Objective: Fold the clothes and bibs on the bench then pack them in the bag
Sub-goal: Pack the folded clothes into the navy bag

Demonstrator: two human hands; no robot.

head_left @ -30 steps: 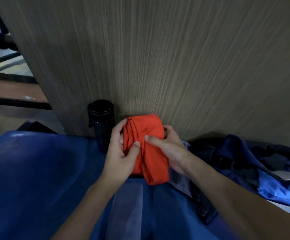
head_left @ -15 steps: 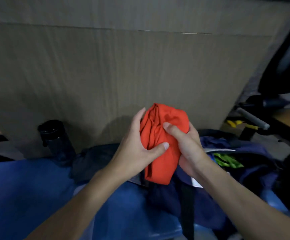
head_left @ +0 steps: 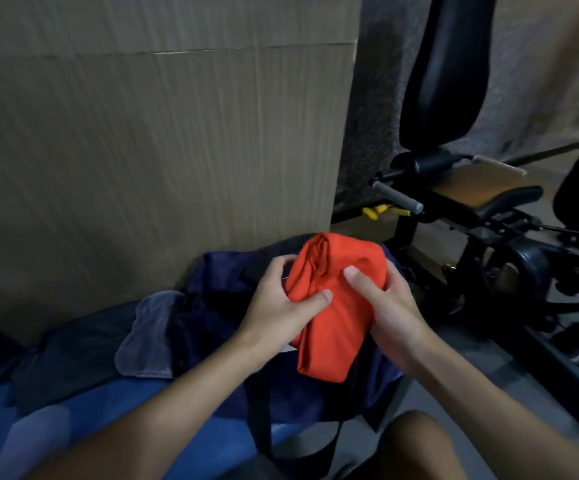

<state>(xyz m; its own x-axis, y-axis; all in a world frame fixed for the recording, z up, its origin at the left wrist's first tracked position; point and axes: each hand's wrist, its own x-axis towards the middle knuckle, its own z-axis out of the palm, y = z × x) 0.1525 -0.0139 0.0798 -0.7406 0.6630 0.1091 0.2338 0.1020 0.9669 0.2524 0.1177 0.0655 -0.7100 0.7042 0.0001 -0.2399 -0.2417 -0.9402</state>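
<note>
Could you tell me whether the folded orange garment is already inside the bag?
No: the left hand and right hand both grip the orange garment, held over the navy bag.

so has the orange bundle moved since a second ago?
Yes. The orange bundle went right along the wood panel, from beside the black bottle to above the navy bag near the panel's right edge.

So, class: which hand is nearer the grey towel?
Left. The left hand grips the orange cloth just right of the grey towel; the right hand grips its farther side.
</note>
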